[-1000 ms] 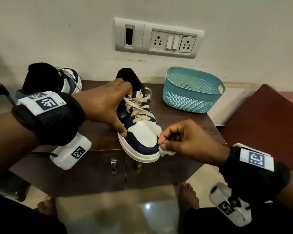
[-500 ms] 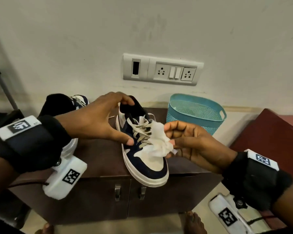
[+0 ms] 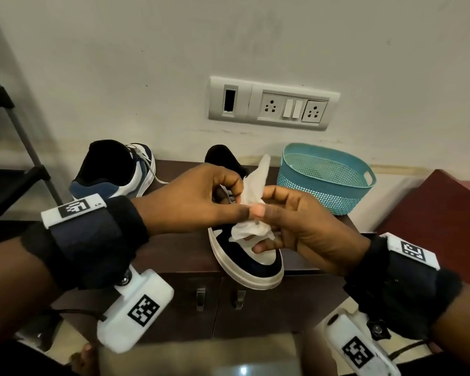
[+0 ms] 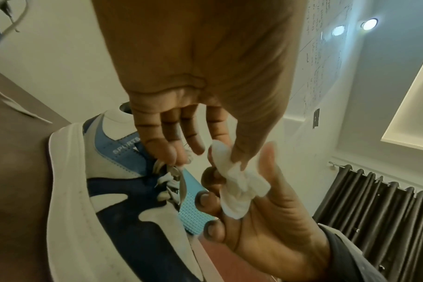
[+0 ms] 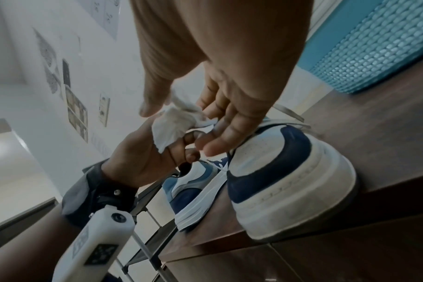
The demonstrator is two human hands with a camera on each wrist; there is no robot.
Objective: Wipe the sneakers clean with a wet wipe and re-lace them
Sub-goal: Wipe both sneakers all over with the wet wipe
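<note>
On the dark wooden counter, a navy-and-white sneaker lies with its toe over the front edge, the second sneaker stands well to its left near the wall, and a teal basket sits to its right. Above the near sneaker's laces, the left hand and right hand meet, thumbs touching. Each hand's grip is clamped on the crumpled white wet wipe, the left pinching its upper part, the right curled round its lower bunch.
</note>
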